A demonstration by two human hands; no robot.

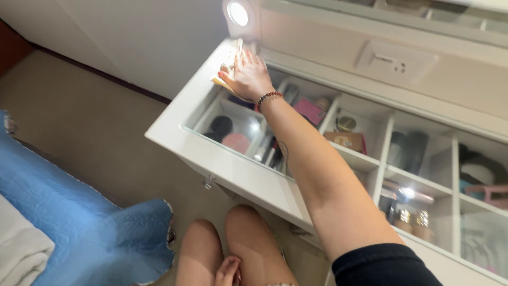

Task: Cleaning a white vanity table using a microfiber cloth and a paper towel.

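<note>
Right hand (247, 77) flat, fingers spread, pressing a pale cloth (228, 70) onto the far left corner of the glass-topped dresser (174, 124). Probably soft, light, easily bunched; best gripped by a gathered fold. Arm stretched long. Left hand (228, 271) resting loosely curled, empty, on the knees.

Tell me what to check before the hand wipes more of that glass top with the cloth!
1. Cloth under the right hand: ok, pressed flat at the far corner.
2. Glass top free of loose things: ok, items lie beneath it in compartments.
3. Left hand out of the way: ok, on the knees.
4. Glass cracked: cannot tell.
5. Round light above the corner clear of the hand: ok.
</note>
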